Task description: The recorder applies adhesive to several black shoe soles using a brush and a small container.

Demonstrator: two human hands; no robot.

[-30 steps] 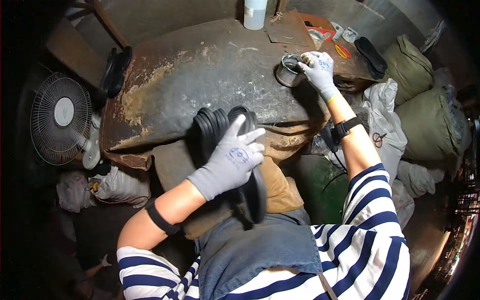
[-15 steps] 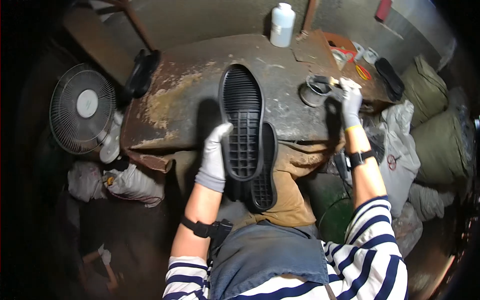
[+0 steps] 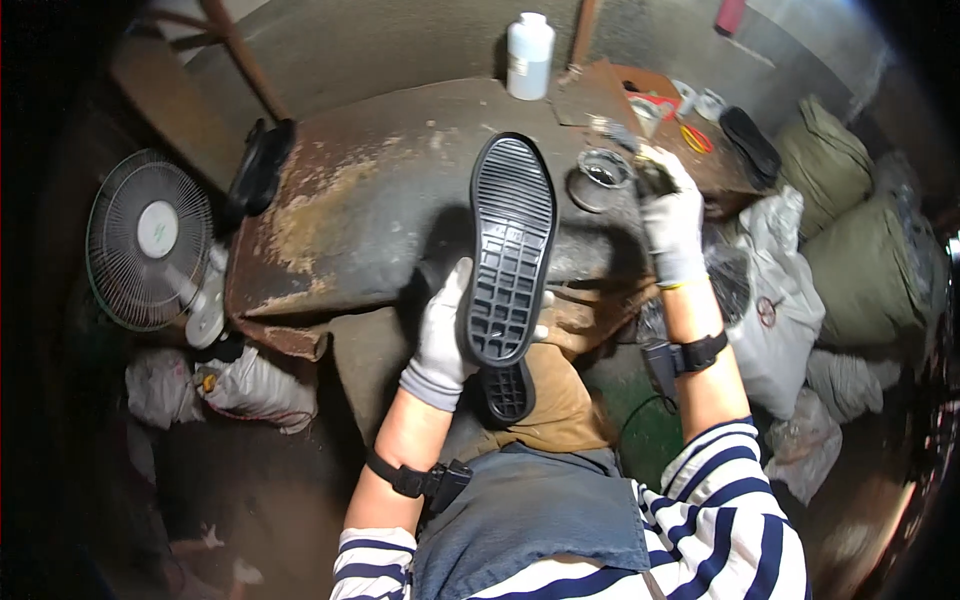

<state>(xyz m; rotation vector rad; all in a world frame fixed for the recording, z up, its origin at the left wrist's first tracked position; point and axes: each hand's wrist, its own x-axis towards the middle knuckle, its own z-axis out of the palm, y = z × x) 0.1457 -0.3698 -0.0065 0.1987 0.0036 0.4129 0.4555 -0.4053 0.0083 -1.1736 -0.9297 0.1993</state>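
A black ribbed shoe sole [image 3: 505,300], its grooved and gridded face turned up, is gripped by my gloved left hand [image 3: 440,340]. The fingers reach around beneath it and their tips show at its right edge. Below it, on my lap, a second black sole [image 3: 508,392] is partly covered. My gloved right hand [image 3: 674,225] is closed on a brush [image 3: 614,132], whose head points left, above and beyond a dark metal pot [image 3: 600,182]. The brush head is slightly blurred. The pot stands at the right of the worn work table [image 3: 380,220].
A white bottle [image 3: 530,58] stands at the table's back. Orange-handled scissors [image 3: 695,139] and a black sole [image 3: 750,146] lie at the far right. A fan [image 3: 155,230] stands left. Sacks [image 3: 845,220] and plastic bags [image 3: 780,290] crowd the right side.
My right hand has drawn the brush out of the pot and come down and left. The sole in my left hand has shifted right, and my left fingers now reach under it.
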